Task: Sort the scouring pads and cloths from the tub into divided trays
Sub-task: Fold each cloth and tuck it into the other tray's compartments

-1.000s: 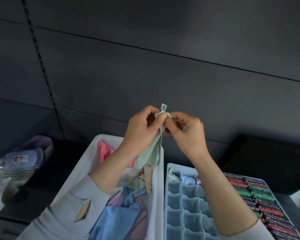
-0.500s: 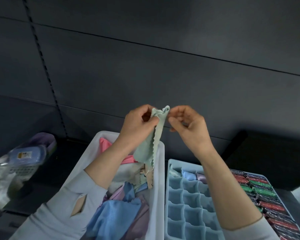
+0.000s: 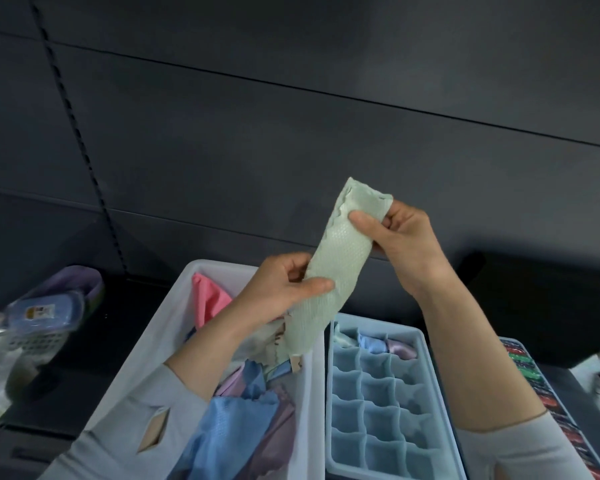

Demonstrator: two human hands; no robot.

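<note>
Since a second ago the two pinches, then bunched together at one crumpled corner of the green cloth [image 3: 329, 271], have been drawn apart, and the cloth is now pulled out into a long folded strip. Its upper end is pinched by the right hand [image 3: 400, 237], thumb on the near face and fingers curled behind; its middle is gripped by the left hand [image 3: 284, 292], thumb laid across the front. The strip is held taut between the two, probably so that it can be smoothed and narrowed enough to fit a single cell. Its long axis runs on a slant: the top end points up and to the right, the bottom end down and to the left, and the scalloped edge lies along its left side. The cloth is held in the air, its lower end hanging over the right rim of the white tub [image 3: 174, 327], just beside the near-left corner of the blue divided tray [image 3: 426, 368]. In the tub, pink, blue and lilac cloths are left in a loose heap. Only the far row of the tray's cells is seen to be filled. A second tray [image 3: 527, 368] of red and green packed items lies further right.
</note>
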